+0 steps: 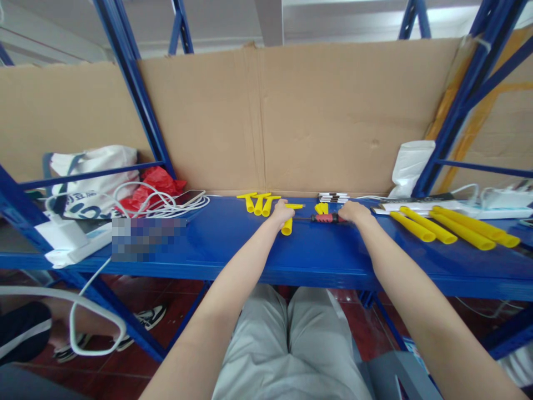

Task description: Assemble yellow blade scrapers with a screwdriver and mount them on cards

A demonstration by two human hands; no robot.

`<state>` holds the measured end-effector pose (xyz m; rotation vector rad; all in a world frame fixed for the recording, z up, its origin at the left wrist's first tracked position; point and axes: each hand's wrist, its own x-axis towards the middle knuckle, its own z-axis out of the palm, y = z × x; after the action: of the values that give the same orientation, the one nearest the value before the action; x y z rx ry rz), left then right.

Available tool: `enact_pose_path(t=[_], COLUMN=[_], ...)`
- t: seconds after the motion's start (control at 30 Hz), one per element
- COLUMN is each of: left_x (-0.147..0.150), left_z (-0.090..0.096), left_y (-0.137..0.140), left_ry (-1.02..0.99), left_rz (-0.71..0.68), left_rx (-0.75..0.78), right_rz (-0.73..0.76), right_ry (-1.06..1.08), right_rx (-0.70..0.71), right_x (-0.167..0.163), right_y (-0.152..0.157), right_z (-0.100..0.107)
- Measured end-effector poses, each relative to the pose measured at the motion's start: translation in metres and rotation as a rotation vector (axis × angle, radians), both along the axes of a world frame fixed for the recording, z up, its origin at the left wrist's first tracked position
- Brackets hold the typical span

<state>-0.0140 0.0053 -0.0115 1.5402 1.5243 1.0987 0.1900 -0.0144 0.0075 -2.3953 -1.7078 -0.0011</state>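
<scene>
My left hand point(284, 212) is closed around a yellow T-shaped plastic piece point(287, 228), whose round open end faces me. My right hand point(355, 212) grips the rear end of a screwdriver point(325, 218) with a red and black handle. Its thin shaft points left toward the yellow piece; whether the tip touches it is too small to tell. Several similar yellow T-shaped pieces point(259, 204) stand left of my left hand. Small yellow parts point(321, 208) lie between my hands, just behind the screwdriver.
Several long yellow tubes point(462, 228) lie on the blue shelf point(233, 244) at right. Behind the screwdriver is a stack of white and dark strips point(333, 198). White cables point(166, 205), a red plastic bag point(152, 186) and a cloth bag point(97, 172) occupy the left. Cardboard point(333, 122) closes the back.
</scene>
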Motion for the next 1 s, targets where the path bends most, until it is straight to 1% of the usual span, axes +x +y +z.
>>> enact_pose_path(t=[0.1, 0.27, 0.5, 0.6, 0.7, 0.8, 0.9, 1.0], left_x=[0.0, 0.0, 0.0, 0.0, -0.002, -0.006, -0.01, -0.012], left_z=[-0.001, 0.0, 0.005, 0.005, 0.003, -0.003, -0.009, -0.013], left_y=[0.001, 0.003, -0.002, -0.002, 0.003, 0.013, 0.024, 0.032], left_ry=[0.004, 0.009, 0.017, 0.012, 0.012, 0.053, 0.128, 0.181], left_rz=[0.004, -0.01, -0.005, 0.007, 0.04, 0.078, 0.134, 0.148], left_rx=[0.004, -0.016, -0.035, -0.026, -0.013, -0.007, 0.044, 0.089], right_rz=[-0.052, -0.035, 0.08, 0.093, 0.097, 0.104, 0.108, 0.112], right_ry=[-0.003, -0.002, -0.054, -0.063, -0.067, -0.062, -0.062, -0.078], right_rx=[-0.054, -0.062, -0.036, -0.05, -0.055, -0.055, -0.058, -0.043], right_x=[-0.007, -0.018, -0.02, -0.02, -0.02, -0.02, -0.02, -0.02], right_y=[-0.007, -0.016, -0.012, -0.011, -0.012, -0.012, -0.011, -0.01], right_z=[0.006, 0.013, 0.008, 0.008, 0.009, 0.009, 0.009, 0.007])
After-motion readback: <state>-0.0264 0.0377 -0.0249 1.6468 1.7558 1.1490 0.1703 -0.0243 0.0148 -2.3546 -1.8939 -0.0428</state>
